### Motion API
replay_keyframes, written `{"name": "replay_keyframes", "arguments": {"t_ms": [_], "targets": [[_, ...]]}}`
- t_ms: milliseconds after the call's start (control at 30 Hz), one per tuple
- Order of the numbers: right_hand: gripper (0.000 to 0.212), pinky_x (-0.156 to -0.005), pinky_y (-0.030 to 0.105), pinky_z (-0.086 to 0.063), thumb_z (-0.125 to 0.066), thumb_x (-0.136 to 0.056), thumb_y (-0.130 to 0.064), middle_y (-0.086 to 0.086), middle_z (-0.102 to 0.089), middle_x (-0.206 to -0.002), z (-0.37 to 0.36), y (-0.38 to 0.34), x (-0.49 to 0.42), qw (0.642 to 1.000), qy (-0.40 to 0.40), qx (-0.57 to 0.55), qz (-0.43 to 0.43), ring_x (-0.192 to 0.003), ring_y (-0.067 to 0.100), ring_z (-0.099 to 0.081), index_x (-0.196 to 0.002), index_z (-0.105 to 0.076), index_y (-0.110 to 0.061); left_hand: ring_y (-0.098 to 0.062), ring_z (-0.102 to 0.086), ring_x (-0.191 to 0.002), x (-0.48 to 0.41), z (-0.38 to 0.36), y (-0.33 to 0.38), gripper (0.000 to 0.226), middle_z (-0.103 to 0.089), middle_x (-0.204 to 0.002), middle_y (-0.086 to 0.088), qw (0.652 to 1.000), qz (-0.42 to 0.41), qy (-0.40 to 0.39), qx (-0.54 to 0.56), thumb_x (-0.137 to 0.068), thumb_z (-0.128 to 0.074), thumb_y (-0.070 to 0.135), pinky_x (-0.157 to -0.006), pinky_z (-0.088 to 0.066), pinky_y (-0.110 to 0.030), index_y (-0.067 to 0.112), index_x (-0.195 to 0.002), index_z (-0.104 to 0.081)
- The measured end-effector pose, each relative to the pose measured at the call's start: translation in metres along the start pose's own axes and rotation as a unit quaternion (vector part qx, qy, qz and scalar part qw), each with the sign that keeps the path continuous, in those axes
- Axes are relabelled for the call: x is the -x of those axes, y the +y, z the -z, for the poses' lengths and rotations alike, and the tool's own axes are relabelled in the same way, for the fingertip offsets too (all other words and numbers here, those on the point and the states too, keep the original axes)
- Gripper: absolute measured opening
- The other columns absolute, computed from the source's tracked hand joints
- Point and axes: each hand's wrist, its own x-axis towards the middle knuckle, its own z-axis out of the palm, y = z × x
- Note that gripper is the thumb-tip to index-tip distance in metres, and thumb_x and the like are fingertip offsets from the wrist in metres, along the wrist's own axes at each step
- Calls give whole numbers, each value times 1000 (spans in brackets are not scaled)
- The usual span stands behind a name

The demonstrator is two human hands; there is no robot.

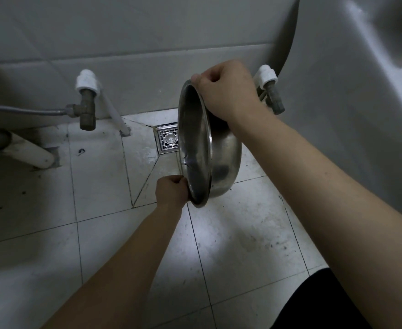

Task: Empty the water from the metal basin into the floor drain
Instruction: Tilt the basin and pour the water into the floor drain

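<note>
A round metal basin [221,160] hangs above the tiled floor, tipped on its side with its mouth facing left toward the square metal floor drain [168,139]. My right hand [226,91] grips the far top of the rim. My left hand [171,189] grips the near bottom of the rim. The basin's rim covers the drain's right edge. I cannot make out water inside the basin or falling from it.
A brass valve with a white fitting [87,100] and a hose stand on the wall at left, with a white pipe [29,150] below. Another valve [272,93] sits behind my right hand. A white fixture [361,79] fills the right side.
</note>
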Motion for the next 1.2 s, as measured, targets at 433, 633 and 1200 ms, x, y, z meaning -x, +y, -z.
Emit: {"name": "replay_keyframes", "arguments": {"t_ms": [433,633,1200], "targets": [[34,-92,42,-58,-65,-94,-38,9,-78,-91,-4,0,-2,1000,-4,-2,3,-92,29,-71,-94,-78,-6,-27,-66,-71,-8,0,-5,24,-68,-72,-10,1000,2,11,-4,-95,-56,-3,-84,-63,-51,5,-84,-76],[37,-90,44,-59,-64,-95,-35,16,-76,-89,-5,0,-2,1000,-3,1,20,-90,33,-70,-94,-77,-1,-29,-68,-75,-9,-1,-6,24,-70,-77,-12,1000,4,12,-2,-94,-55,-3,-83,-64,-48,0,-95,-79],[35,-93,42,-58,-65,-95,-37,9,-79,-95,-6,1,-4,1000,3,-4,8,-95,29,-72,-100,-78,-5,-30,-69,-83,-14,0,-8,22,-72,-89,-15,1000,7,19,8,-95,-57,-2,-89,-62,-48,-2,-104,-77]]}}
